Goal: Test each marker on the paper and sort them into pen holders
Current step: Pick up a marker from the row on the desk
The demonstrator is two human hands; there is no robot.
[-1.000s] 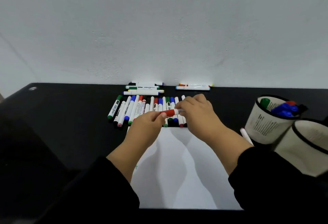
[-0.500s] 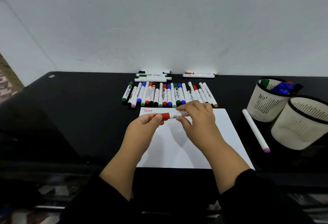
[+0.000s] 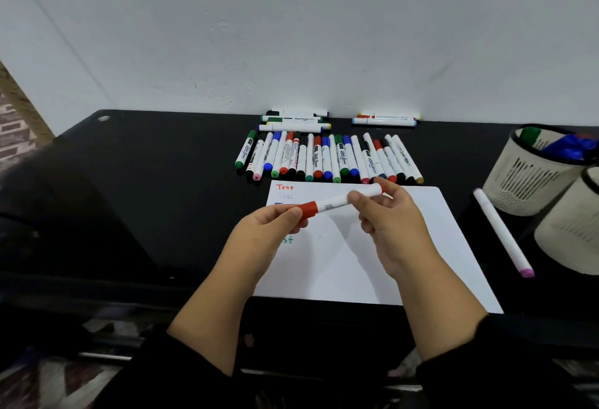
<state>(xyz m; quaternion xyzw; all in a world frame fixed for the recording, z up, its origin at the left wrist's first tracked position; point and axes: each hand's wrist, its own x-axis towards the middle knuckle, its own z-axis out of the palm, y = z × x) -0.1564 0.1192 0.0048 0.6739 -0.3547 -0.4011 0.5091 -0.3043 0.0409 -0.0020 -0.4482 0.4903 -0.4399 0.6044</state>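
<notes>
A red-capped white marker (image 3: 337, 202) is held level above the white paper (image 3: 431, 246). My left hand (image 3: 265, 233) pinches its red cap. My right hand (image 3: 392, 220) grips the white barrel. The cap is still on. The paper lies on the black table (image 3: 162, 198) and bears the word "Test" in red, with fainter words below. A row of several markers (image 3: 327, 157) lies just beyond the paper. Two white pen holders stand at the right: the far one (image 3: 525, 178) contains blue and green markers, the near one (image 3: 570, 233) is cut off by the frame edge.
A long white marker with a pink cap (image 3: 502, 233) lies on the table between the paper and the holders. More markers (image 3: 295, 120) lie against the white wall, with another pair (image 3: 384, 119) to their right.
Both hands have drawn the red marker back from the marker row toward me, over the paper, and tilted its right end up. The camera view has dropped lower.
</notes>
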